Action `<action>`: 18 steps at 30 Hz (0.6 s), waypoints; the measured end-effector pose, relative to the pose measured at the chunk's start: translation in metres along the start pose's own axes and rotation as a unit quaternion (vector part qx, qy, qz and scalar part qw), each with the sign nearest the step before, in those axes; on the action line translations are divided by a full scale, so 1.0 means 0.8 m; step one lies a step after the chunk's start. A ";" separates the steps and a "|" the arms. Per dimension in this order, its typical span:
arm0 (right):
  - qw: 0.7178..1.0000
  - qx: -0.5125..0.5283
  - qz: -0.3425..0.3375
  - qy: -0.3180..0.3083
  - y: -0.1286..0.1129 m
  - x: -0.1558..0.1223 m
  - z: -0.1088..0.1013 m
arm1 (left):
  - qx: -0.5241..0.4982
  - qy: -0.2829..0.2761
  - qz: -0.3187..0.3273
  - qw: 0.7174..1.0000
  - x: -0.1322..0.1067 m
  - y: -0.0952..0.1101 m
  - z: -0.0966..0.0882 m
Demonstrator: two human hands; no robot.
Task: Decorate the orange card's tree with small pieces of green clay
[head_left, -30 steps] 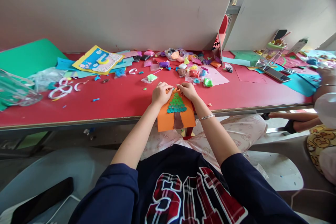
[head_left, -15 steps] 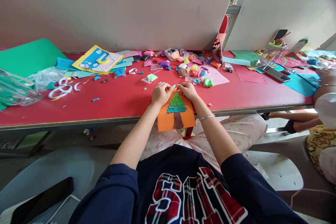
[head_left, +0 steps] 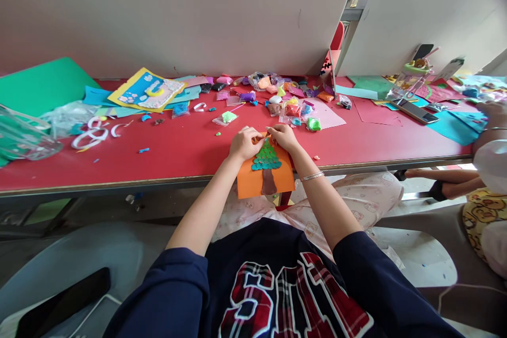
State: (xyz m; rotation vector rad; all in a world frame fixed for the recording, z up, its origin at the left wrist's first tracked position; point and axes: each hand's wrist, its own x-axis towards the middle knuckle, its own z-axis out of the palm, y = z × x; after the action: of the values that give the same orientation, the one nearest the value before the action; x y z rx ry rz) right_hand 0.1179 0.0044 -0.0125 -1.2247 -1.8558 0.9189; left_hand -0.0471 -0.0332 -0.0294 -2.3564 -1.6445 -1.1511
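Meeting at the tip of the clay tree (head_left: 266, 157), the left hand (head_left: 243, 143) and the right hand (head_left: 283, 137) are both curled, fingertips pinched close together; whether a crumb of clay sits between them is too small to tell. The tree is stuck on an orange card (head_left: 247, 182) that lies at the near edge of the red desk (head_left: 178, 153), with its near half hanging over the person's lap. The card looks thin, light and easily bent, and the clay soft enough to dent or smear under a finger. It is probably best held by its bare orange margins, left and right of the brown trunk (head_left: 269, 181), with the overhanging part supported.
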 end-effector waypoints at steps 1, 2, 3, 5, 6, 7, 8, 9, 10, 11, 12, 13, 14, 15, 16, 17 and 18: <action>1.000 -0.003 -0.003 0.002 0.000 0.000 0.000 | -0.009 -0.010 0.001 1.000 0.000 0.000 0.000; 1.000 -0.004 -0.006 0.003 0.000 0.000 0.000 | -0.020 -0.021 0.001 1.000 0.000 -0.001 -0.001; 1.000 -0.003 -0.007 0.004 0.000 -0.001 0.000 | -0.033 -0.032 0.000 0.999 0.000 -0.002 -0.001; 1.000 0.000 -0.009 0.004 0.000 -0.001 0.000 | -0.059 -0.054 -0.006 0.997 0.001 -0.003 -0.002; 1.000 0.001 -0.009 0.004 -0.001 -0.001 0.000 | -0.070 -0.063 -0.010 0.996 0.002 -0.004 -0.002; 1.000 0.000 -0.010 0.004 -0.001 -0.001 -0.001 | -0.080 -0.070 -0.015 0.994 0.002 -0.004 -0.002; 1.000 -0.001 -0.009 0.005 -0.001 -0.001 -0.001 | -0.088 -0.076 -0.020 0.993 0.003 -0.005 -0.002; 1.000 -0.003 -0.009 0.007 -0.001 -0.001 -0.001 | -0.096 -0.080 -0.024 0.992 0.003 -0.006 -0.002; 1.000 -0.005 -0.009 0.008 -0.001 -0.001 -0.001 | -0.102 -0.084 -0.028 0.991 0.004 -0.007 -0.002; 1.000 -0.005 -0.010 0.009 -0.001 -0.001 -0.001 | -0.108 -0.088 -0.031 0.990 0.004 -0.008 -0.002; 1.000 -0.004 -0.010 0.010 -0.001 -0.001 -0.001 | -0.113 -0.092 -0.032 0.989 0.004 -0.008 -0.001; 1.000 -0.003 -0.010 0.010 -0.001 -0.001 -0.001 | -0.118 -0.096 -0.033 0.988 0.005 -0.009 -0.001; 1.000 -0.003 -0.011 0.009 -0.001 -0.001 -0.001 | -0.123 -0.101 -0.034 0.987 0.005 -0.009 -0.001; 1.000 -0.003 -0.011 0.010 -0.001 -0.001 -0.001 | -0.127 -0.106 -0.036 0.986 0.005 -0.010 -0.001; 1.000 -0.003 -0.011 0.011 -0.001 -0.001 -0.001 | -0.130 -0.111 -0.038 0.985 0.004 -0.010 0.000; 1.000 -0.004 -0.010 0.011 -0.001 -0.001 -0.001 | -0.132 -0.116 -0.042 0.984 0.004 -0.010 0.000; 1.000 -0.005 -0.009 0.011 -0.001 -0.001 -0.001 | -0.133 -0.120 -0.046 0.983 0.005 -0.010 0.000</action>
State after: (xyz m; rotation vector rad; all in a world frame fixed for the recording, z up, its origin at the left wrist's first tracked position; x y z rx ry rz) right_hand 0.1181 0.0032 -0.0114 -1.2167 -1.8527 0.8837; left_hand -0.0534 -0.0266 -0.0304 -2.7047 -1.7905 -1.2116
